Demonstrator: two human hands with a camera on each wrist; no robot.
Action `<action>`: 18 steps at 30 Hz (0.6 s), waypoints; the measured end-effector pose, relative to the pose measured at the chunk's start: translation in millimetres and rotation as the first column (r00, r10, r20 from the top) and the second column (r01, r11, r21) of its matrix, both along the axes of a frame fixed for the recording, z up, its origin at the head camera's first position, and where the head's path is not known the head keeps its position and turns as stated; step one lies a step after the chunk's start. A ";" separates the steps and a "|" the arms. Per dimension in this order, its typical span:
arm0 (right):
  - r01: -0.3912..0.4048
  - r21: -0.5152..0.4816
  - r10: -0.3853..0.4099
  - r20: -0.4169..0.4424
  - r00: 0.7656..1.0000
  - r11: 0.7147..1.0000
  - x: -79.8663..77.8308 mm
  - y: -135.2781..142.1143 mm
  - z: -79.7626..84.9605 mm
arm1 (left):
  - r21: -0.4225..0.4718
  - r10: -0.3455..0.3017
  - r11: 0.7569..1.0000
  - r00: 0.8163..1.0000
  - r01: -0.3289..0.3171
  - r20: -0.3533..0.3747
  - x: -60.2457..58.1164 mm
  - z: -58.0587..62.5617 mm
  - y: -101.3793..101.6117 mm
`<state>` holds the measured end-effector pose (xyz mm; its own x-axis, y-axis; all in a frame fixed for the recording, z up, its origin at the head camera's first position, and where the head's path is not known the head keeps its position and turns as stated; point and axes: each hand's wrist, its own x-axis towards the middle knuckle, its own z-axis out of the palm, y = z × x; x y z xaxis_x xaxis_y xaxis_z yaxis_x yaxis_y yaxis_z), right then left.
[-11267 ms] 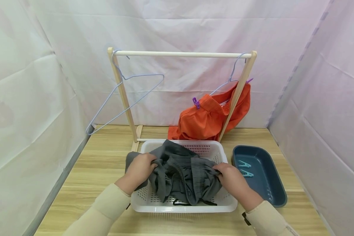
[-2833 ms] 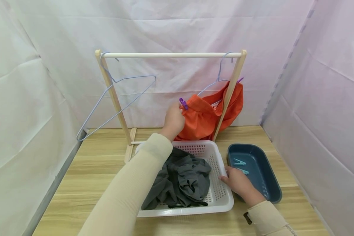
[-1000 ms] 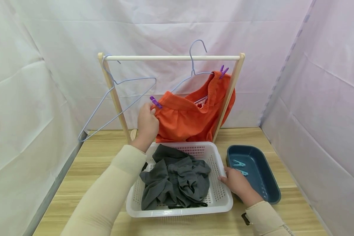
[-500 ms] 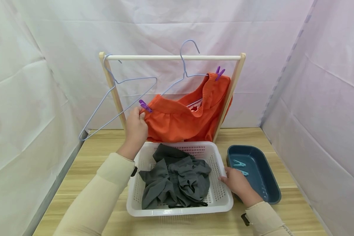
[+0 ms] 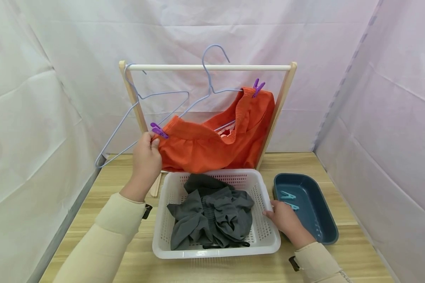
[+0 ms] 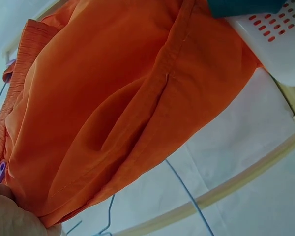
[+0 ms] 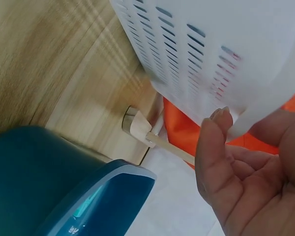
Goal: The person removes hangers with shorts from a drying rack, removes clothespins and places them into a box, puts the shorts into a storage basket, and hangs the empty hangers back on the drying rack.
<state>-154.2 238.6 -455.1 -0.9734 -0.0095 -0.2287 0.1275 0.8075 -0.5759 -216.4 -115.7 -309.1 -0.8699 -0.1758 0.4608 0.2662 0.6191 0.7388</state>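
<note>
Orange pants hang by the waistband from a blue wire hanger on the rack's rail. A purple clothespin clips the waistband's left corner; another purple clothespin clips the right. My left hand pinches the pants just below the left clothespin; in the left wrist view the orange cloth spreads out from that hand. My right hand grips the right rim of the white basket; the right wrist view shows fingers curled at the rim. Crumpled grey pants with a black cord lie inside the basket.
The wooden rack stands behind the basket. An empty blue hanger hangs at the rail's left end. Right of the basket is a dark blue tray with light blue clothespins. White cloth walls enclose the wooden table.
My left hand has drawn the orange pants and their hanger leftward along the rail. Earlier, both hands held the grey pants over the basket. My right hand stays on the rim lately.
</note>
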 end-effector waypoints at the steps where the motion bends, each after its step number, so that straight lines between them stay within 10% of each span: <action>1: 0.000 0.001 0.000 0.001 1.000 1.000 -0.2 -0.1 -0.1 | -0.002 0.003 1.000 1.000 -0.003 -0.005 1.6 0.6 -1.8; 18: 0.031 0.031 -0.032 0.029 0.999 0.999 -2.2 -3.1 -1.4 | -0.020 0.056 0.998 0.992 -0.059 -0.114 30.2 27.7 -29.9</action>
